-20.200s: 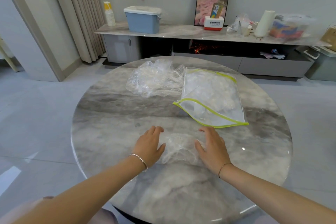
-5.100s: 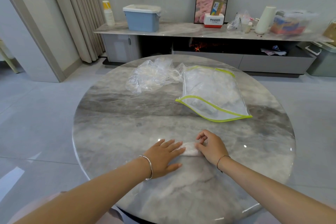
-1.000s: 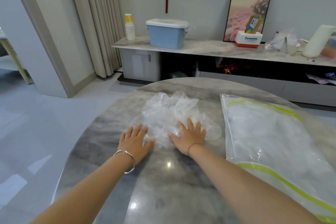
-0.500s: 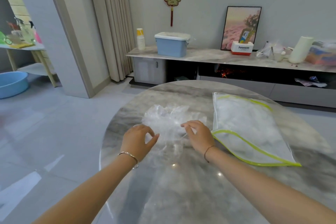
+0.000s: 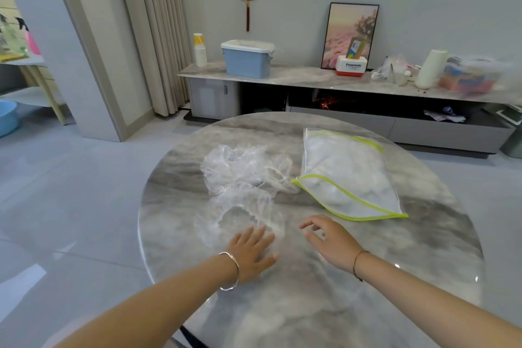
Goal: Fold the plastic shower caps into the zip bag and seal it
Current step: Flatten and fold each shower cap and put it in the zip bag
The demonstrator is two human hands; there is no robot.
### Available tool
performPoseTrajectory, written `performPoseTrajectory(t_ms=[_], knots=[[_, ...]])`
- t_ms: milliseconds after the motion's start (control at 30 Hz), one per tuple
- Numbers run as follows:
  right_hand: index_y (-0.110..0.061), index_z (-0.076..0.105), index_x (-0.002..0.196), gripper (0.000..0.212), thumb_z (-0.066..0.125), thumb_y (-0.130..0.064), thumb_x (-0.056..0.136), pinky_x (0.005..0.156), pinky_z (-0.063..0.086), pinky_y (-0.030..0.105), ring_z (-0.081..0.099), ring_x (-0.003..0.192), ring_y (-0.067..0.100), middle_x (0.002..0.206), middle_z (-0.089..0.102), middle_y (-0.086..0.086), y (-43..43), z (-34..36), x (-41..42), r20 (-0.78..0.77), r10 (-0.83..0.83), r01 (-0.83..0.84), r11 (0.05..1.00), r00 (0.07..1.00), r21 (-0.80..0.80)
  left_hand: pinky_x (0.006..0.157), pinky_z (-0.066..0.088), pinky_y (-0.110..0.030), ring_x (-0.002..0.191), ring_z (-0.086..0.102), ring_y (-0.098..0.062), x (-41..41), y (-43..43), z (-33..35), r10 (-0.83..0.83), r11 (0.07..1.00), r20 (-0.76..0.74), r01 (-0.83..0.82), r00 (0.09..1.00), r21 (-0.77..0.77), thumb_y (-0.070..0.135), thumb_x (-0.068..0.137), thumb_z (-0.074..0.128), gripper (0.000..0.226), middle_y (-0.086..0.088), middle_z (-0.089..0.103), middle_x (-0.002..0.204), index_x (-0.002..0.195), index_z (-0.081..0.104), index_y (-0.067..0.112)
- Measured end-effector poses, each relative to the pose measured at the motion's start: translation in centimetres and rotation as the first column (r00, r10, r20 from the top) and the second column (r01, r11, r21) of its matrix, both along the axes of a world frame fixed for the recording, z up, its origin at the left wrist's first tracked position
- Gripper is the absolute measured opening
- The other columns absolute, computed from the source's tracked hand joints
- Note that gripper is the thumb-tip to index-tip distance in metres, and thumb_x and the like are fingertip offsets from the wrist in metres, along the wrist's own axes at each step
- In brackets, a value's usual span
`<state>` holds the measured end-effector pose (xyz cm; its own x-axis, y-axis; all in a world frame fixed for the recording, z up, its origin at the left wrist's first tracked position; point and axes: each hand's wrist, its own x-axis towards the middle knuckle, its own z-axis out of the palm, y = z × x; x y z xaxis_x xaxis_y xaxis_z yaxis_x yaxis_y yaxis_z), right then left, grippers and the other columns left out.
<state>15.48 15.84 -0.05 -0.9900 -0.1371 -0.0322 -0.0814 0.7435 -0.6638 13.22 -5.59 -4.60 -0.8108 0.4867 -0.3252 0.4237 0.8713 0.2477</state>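
Note:
A single clear plastic shower cap (image 5: 240, 216) lies spread on the round marble table (image 5: 423, 248), just in front of a crumpled pile of clear shower caps (image 5: 240, 169). My left hand (image 5: 250, 251) lies flat with straight fingers on the near edge of the spread cap. My right hand (image 5: 329, 237) hovers to its right with loosely curled fingers and holds nothing. The clear zip bag with a yellow-green rim (image 5: 347, 175) lies at the right of the pile, its mouth gaping toward me, with folded caps inside.
The table edge runs close on my left. Behind the table stands a low marble sideboard (image 5: 310, 82) with a blue lidded bin (image 5: 247, 58), a framed picture (image 5: 350, 34), a white roll and plastic containers. A curtain (image 5: 158, 31) hangs at the left.
Both hands have pulled one cap off the pile toward me and laid it down. My left hand now lies flat on it; my right hand has let go and lifted.

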Motion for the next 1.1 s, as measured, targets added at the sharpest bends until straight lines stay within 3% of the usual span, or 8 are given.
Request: performPoseTrajectory(t_ms=[133,267,400,567,733,833,967,1100], knots=[[-0.021,0.057,0.122,0.031,0.046,-0.027,0.093,0.097,0.022,0.008,0.041,0.119,0.000,0.127,0.044,-0.014,2.2,0.2,1.7,-0.139,0.098,-0.078,0.986,0.985,0.148,0.116,0.006,-0.034,0.142,0.018,-0.014,2.7,3.1,0.4,-0.252,0.934,0.016,0.238,0.968,0.268,0.059,0.092,0.036,0.051,0.007,0.028,0.151,0.134,0.044,0.031],[-0.034,0.046,0.135,0.060,0.023,-0.065,0.089,0.104,0.002,0.004,0.016,0.131,-0.009,0.141,0.020,-0.028,4.0,-0.4,3.7,-0.064,0.282,-0.247,0.912,0.957,0.328,0.097,0.035,-0.028,0.096,0.051,-0.013,3.8,3.8,0.7,-0.384,0.834,-0.106,0.394,0.917,0.385,0.064,0.083,0.040,0.052,0.005,0.055,0.105,0.103,0.059,0.020],[-0.041,0.033,0.141,0.090,-0.005,-0.082,0.070,0.112,-0.006,0.018,0.006,0.138,-0.006,0.147,0.016,-0.026,5.9,-2.7,5.5,0.055,0.331,-0.314,0.814,0.942,0.489,0.096,0.037,-0.028,0.102,0.048,-0.014,2.7,2.7,1.2,-0.354,0.874,-0.185,0.395,0.917,0.283,0.070,0.073,0.054,0.069,0.004,0.048,0.115,0.121,0.048,0.020],[-0.031,0.063,0.116,0.072,0.020,-0.078,0.083,0.103,0.026,0.032,0.062,0.103,0.006,0.116,0.063,-0.012,7.0,-3.8,6.6,-0.050,0.313,-0.212,0.743,0.948,0.635,0.117,0.009,-0.031,0.144,0.008,-0.017,1.5,0.5,0.9,-0.316,0.948,-0.113,0.318,0.942,-0.001,0.093,0.044,0.033,0.128,0.002,0.007,0.157,0.150,0.003,0.026],[-0.030,0.067,0.094,0.045,0.043,-0.064,0.076,0.105,0.028,0.031,0.060,0.091,0.008,0.100,0.063,-0.009,6.9,-4.1,6.5,-0.303,0.374,-0.102,0.760,0.876,0.642,0.117,0.007,-0.032,0.146,0.004,-0.019,1.5,0.3,1.3,-0.271,0.961,-0.076,0.265,0.960,-0.078,0.077,0.070,0.051,0.103,0.004,0.002,0.159,0.150,0.008,0.028],[-0.031,0.060,0.079,0.011,0.055,-0.035,0.070,0.108,0.014,0.024,0.048,0.103,0.009,0.108,0.062,-0.006,6.0,-4.6,5.6,-0.353,0.309,-0.095,0.854,0.883,0.511,0.112,0.019,-0.023,0.141,0.022,-0.014,1.0,0.8,1.7,-0.250,0.967,-0.170,0.255,0.953,0.009,0.031,0.090,0.051,0.055,0.009,0.026,0.153,0.142,0.034,0.031],[-0.030,0.052,0.077,0.008,0.047,-0.036,0.080,0.103,0.023,0.012,0.047,0.105,-0.013,0.099,0.063,-0.024,4.2,-3.8,4.8,-0.251,-0.009,0.002,1.000,0.968,-0.028,0.084,0.043,-0.023,0.106,0.058,-0.016,0.2,1.0,2.4,0.039,0.951,-0.069,-0.016,0.997,0.308,0.031,0.091,0.047,0.026,0.005,0.066,0.109,0.107,0.067,0.026],[0.001,0.052,0.081,0.014,0.054,-0.007,0.093,0.061,0.044,0.013,0.066,0.061,0.006,0.064,0.063,0.005,3.3,-2.7,4.1,0.046,-0.296,0.283,0.840,0.954,-0.463,0.078,0.046,-0.016,0.075,0.064,-0.001,-0.2,1.1,2.2,0.179,0.735,0.239,-0.291,0.955,0.613,0.019,0.092,0.057,0.020,0.009,0.071,0.076,0.077,0.070,0.023]])
